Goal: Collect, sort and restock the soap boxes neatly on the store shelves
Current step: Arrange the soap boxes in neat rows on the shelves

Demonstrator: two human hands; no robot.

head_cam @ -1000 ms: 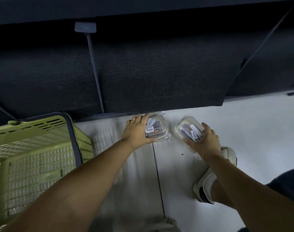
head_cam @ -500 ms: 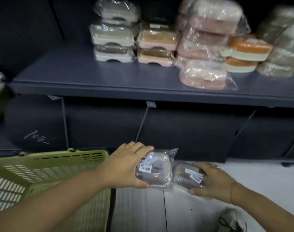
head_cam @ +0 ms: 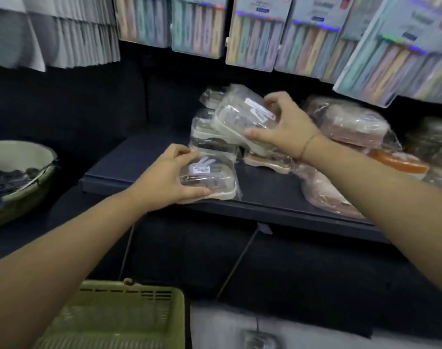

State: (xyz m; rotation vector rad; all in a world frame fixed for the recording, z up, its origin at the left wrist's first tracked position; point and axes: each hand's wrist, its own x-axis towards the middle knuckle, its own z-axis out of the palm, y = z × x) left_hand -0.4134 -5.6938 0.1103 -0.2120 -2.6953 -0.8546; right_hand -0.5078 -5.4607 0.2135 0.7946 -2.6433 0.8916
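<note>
Dark shelf (head_cam: 265, 190) holds wrapped soap boxes (head_cam: 353, 122) beneath hanging packs (head_cam: 252, 34).

Soap boxes (head_cam: 350, 122) on shelf (head_cam: 139, 167); basket (head_cam: 119, 318) below.

LEFT: left hand (head_cam: 164, 177) and left forearm (head_cam: 71, 243) were bare, uncovered to the frame edge | RIGHT: right hand (head_cam: 287, 127) and right forearm (head_cam: 381, 197) were bare likewise | WORN: one thin cord-like bracelet (head_cam: 306, 145) circled the right wrist
</note>
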